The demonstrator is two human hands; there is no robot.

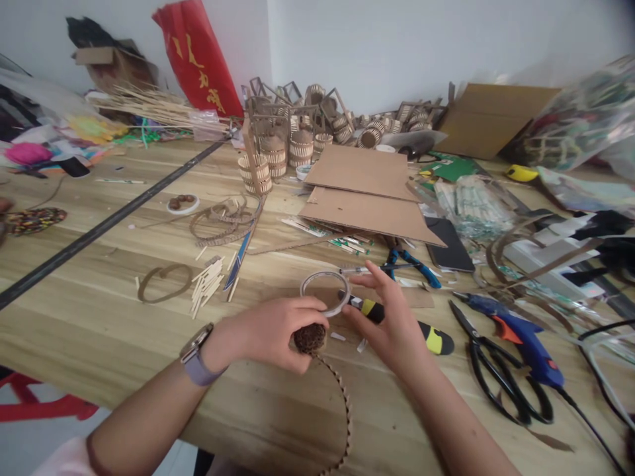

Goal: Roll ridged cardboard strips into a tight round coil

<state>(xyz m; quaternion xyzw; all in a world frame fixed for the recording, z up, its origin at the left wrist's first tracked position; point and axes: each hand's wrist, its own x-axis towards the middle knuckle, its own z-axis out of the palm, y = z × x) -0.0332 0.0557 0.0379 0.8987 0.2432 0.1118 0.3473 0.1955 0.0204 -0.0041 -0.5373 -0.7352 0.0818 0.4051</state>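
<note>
My left hand (282, 330) is wrapped round a small dark brown coil (310, 338), from which a braided brown strip (347, 410) trails down over the table's front edge. Just beyond the coil is a thin pale ring (303, 284), its lower side near my left fingertips. My right hand (384, 311) is to the right of the ring with its fingers apart, thumb and forefinger close to the ring's edge; whether they touch it is unclear. Behind my right hand lies a yellow and black utility knife (436, 338).
Black scissors (506, 370) and a blue glue gun (526, 337) lie at the right. Cardboard sheets (364, 172), blue-handled pliers (421, 268) and small woven buckets (301, 147) are farther back. Short sticks (207, 284) and a long dark bar (124, 215) are at left.
</note>
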